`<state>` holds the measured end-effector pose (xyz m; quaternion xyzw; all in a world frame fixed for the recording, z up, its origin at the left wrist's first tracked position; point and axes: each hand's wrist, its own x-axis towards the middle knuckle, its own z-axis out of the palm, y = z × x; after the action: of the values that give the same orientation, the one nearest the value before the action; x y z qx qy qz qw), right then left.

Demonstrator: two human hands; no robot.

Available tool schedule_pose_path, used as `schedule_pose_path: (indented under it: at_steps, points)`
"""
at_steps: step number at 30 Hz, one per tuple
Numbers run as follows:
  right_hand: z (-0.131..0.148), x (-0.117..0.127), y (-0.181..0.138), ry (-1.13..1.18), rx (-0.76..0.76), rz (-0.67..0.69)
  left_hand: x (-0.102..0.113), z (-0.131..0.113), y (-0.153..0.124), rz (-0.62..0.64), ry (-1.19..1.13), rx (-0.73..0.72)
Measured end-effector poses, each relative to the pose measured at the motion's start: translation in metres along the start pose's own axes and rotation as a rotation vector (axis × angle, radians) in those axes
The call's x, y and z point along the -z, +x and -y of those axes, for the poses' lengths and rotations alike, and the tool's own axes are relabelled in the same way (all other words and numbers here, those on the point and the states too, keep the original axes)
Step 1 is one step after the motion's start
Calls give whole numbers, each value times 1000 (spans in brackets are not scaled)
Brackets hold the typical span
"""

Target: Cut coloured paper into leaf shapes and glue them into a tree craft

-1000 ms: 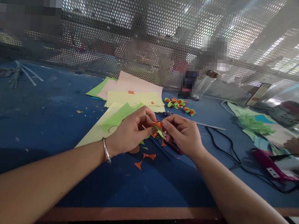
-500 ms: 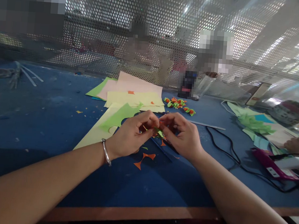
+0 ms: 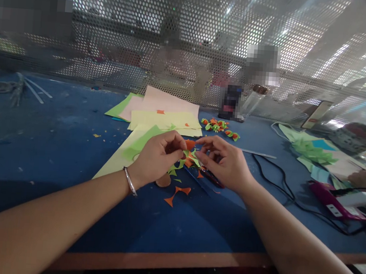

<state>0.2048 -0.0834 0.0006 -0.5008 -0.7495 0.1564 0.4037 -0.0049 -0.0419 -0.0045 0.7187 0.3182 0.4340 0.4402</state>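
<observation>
My left hand [image 3: 157, 158] and my right hand [image 3: 223, 161] meet over the middle of the blue table [image 3: 58, 144]. Between their fingertips sits a small orange and green paper piece [image 3: 188, 156], pinched from both sides. Both hands have their fingers curled. A silver bracelet [image 3: 129, 181] circles my left wrist. Orange paper scraps [image 3: 177, 193] lie on the table just below the hands. Under the right hand lies a dark red-handled tool [image 3: 211, 179], partly hidden.
Sheets of yellow, pink and green paper [image 3: 165, 118] lie beyond the hands. A row of finished orange-green paper curls [image 3: 220, 128] sits near a perforated metal screen [image 3: 190, 49]. A black cable [image 3: 277, 178] and a pink device [image 3: 332, 203] lie right, by another person's hand [image 3: 365, 178].
The hands have shifted slightly up and apart. More of the green and orange paper piece now shows between the fingertips.
</observation>
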Motion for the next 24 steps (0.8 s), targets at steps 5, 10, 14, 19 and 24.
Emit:
schedule_pose_path:
  at_steps: [5, 10, 14, 19, 24]
  points:
    - [-20, 22, 9, -212, -128, 40, 6, 2, 6, -124, -109, 135]
    - [-39, 44, 15, -482, -279, 70, 8, 2, 7, -170, -164, 214]
    - [-45, 50, 14, -651, -357, 149, 8, 4, 7, -179, -158, 205]
    - [-56, 46, 16, -728, -457, 157, 8, 2, 6, -168, -156, 197]
    - [-80, 44, 23, -346, -584, 75, 9, 2, 5, -160, -142, 179]
